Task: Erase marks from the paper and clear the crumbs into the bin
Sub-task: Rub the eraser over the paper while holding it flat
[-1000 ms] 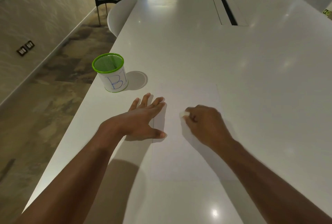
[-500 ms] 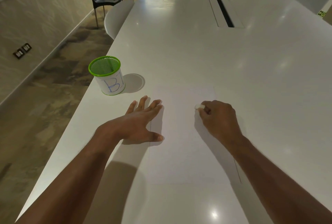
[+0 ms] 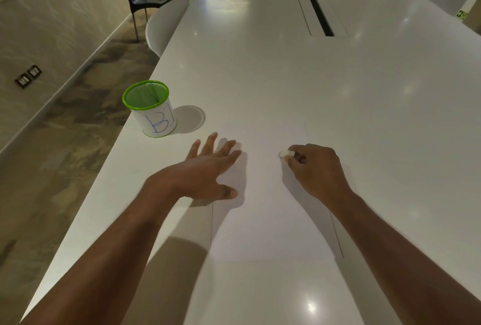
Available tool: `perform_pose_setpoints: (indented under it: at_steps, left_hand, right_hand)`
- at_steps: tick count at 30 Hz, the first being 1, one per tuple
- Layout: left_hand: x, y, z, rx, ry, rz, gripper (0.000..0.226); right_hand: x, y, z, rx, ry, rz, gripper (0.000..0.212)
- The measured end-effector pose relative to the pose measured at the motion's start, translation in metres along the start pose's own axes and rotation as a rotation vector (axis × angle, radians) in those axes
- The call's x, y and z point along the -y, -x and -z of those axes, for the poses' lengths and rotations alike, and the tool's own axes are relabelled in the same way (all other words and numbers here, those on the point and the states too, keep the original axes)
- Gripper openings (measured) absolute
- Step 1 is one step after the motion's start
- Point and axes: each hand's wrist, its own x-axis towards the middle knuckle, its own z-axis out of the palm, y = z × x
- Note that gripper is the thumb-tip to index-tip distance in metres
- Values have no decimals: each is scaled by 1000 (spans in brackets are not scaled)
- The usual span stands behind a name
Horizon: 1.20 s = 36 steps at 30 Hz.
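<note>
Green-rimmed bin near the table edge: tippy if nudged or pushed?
Probably light: the bin looks like thin mesh and seems empty. It's taller than its base, so a high push may tip it. On the glossy table it likely slides, toward the near edge.

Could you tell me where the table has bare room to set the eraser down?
Bare white tabletop lies right of the white paper sheet and beyond it, up to the dark cable slot. It is tighter left: the flat left hand and green-rimmed mesh bin sit near the edge.

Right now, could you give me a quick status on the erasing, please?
Left hand flat, pinning paper. Right hand pinching eraser on the sheet. Bin upright, far left. Nothing between.
</note>
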Motion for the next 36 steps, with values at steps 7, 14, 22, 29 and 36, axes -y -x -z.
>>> perform_pose_setpoints:
  at_steps: [7, 14, 22, 29, 36]
  left_hand:
    - [-28, -30, -4, -73, 37, -158, 62]
    - [-23, -31, -5, -66, 41, -152, 61]
    - [-20, -31, -11, -94, 58, -159, 60]
    - [-18, -32, -16, -106, 91, -161, 60]
    - [-17, -32, -16, -104, 99, -166, 59]
  right_hand:
    - [-3, -2, 4, 39, -35, 16, 22]
    - [7, 17, 23, 155, -109, 82, 32]
    - [-1, 10, 27, 60, -42, 103, 35]
    - [15, 37, 27, 314, -107, 193, 19]
    - [5, 13, 27, 97, -43, 117, 39]
